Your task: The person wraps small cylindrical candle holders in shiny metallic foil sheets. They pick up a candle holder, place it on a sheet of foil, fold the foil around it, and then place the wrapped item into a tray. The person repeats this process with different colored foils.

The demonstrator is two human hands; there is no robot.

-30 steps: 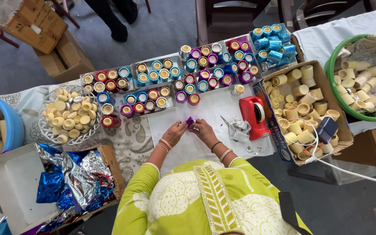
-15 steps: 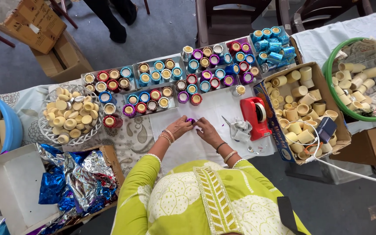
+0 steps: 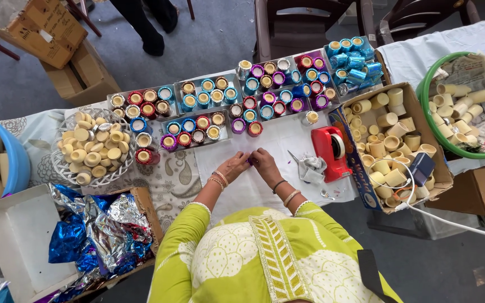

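A small purple piece (image 3: 250, 161) sits pinched between my fingertips, over the white cloth (image 3: 276, 137) at the desk's middle. My left hand (image 3: 232, 166) and right hand (image 3: 266, 162) meet there, both closed on the piece, fingertips touching. Just beyond them stand trays of foil-wrapped cups (image 3: 242, 101) in red, blue and purple. To my right a red tape dispenser (image 3: 332, 151) lies near a box of plain cups (image 3: 391, 148), with a green tub (image 3: 450, 148) past it. To my left are a wire basket (image 3: 94, 148) of plain cups and loose foil (image 3: 94, 235). Only a bare strip of cloth stays free around my hands. Grey floor (image 3: 209, 39) lies beyond the desk's far edge.
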